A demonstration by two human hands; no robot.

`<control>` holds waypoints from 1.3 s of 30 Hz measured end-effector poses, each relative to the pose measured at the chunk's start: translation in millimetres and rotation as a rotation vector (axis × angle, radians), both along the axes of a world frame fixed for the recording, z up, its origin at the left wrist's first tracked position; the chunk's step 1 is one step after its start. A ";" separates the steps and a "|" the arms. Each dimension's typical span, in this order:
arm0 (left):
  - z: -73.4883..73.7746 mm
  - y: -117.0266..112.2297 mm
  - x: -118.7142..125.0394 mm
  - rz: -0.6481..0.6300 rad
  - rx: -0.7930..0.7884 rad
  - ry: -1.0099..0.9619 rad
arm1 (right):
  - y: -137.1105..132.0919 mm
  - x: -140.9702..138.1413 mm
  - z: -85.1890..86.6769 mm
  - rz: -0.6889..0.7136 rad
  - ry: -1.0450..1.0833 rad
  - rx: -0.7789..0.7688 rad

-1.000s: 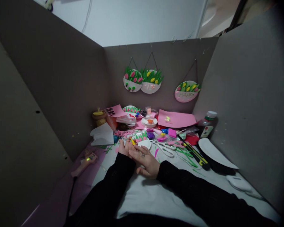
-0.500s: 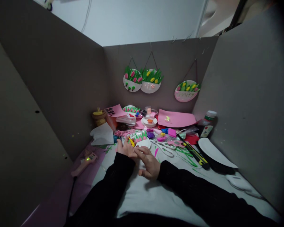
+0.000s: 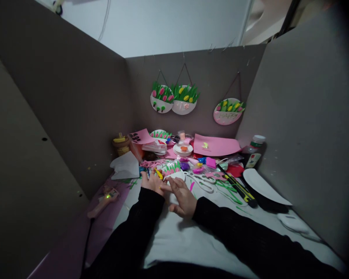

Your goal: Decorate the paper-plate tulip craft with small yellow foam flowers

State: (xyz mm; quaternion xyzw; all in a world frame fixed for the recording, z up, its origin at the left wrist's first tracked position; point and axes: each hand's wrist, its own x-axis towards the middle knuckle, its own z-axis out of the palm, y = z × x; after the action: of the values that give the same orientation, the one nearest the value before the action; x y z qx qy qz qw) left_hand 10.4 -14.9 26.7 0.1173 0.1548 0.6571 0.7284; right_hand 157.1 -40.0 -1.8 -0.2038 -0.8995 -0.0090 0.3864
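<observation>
My left hand (image 3: 151,183) is turned palm up, with a yellow piece of modelling clay (image 3: 158,174) held at its fingers. Across from it, my right hand (image 3: 184,198) has its fingers stretched out and spread. Its fingertips rest on the left palm, where a tiny yellow bit (image 3: 161,188) shows under them. Just beyond both hands lies a white paper plate (image 3: 177,177) with pink tulips and green leaves on it, partly hidden by my fingers.
White-handled scissors (image 3: 205,183), a yellow-black utility knife (image 3: 241,190) and green strips (image 3: 228,190) lie to the right. A glue gun (image 3: 104,201) is at left. Decorated plates (image 3: 185,106) hang on the grey back panel. A capped bottle (image 3: 254,151) stands at right.
My right fingertips have slid slightly left over the left palm, and the tiny yellow bit there has come into view. The left hand still has the yellow clay.
</observation>
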 end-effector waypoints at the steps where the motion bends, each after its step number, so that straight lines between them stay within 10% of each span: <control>1: -0.8 0.4 -0.3 0.003 -0.002 0.002 | 0.1 -0.1 -0.2 0.014 -0.011 0.009; 39: -1.0 0.6 1.2 0.063 0.031 0.005 | -0.3 -0.9 -2.5 -0.036 -0.081 0.114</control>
State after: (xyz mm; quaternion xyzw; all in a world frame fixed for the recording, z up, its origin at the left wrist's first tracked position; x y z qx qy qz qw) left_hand 11.7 -14.4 25.7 0.1252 0.1500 0.6818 0.7049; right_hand 156.3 -40.3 -4.3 -0.1972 -0.9086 -0.0753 0.3604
